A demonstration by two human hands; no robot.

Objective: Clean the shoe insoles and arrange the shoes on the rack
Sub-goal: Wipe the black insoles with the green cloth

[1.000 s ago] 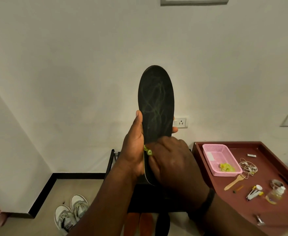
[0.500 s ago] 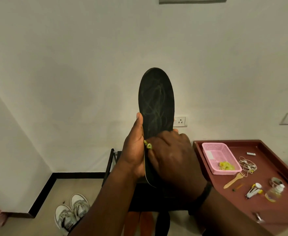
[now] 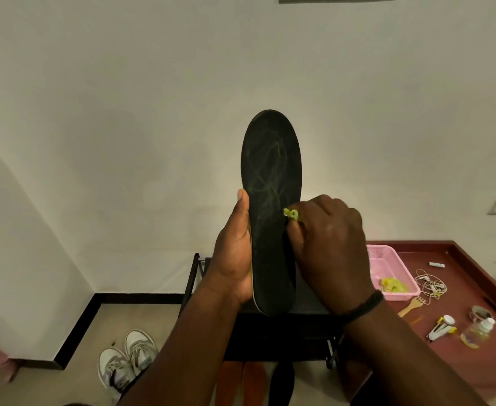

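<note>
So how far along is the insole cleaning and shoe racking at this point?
Early on. In hand: the left hand holds a black insole upright, already streaked, while the right hand rubs a green piece on it. Left: the orange insoles and white sneakers lie on the floor, not on the rack.

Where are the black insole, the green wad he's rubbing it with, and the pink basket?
black insole [image 3: 271,159]: head view, on its upper, streaked face.
green wad [image 3: 291,213]: head view, on the bit showing past the right hand's fingertips.
pink basket [image 3: 380,253]: head view, on its back wall.
</note>
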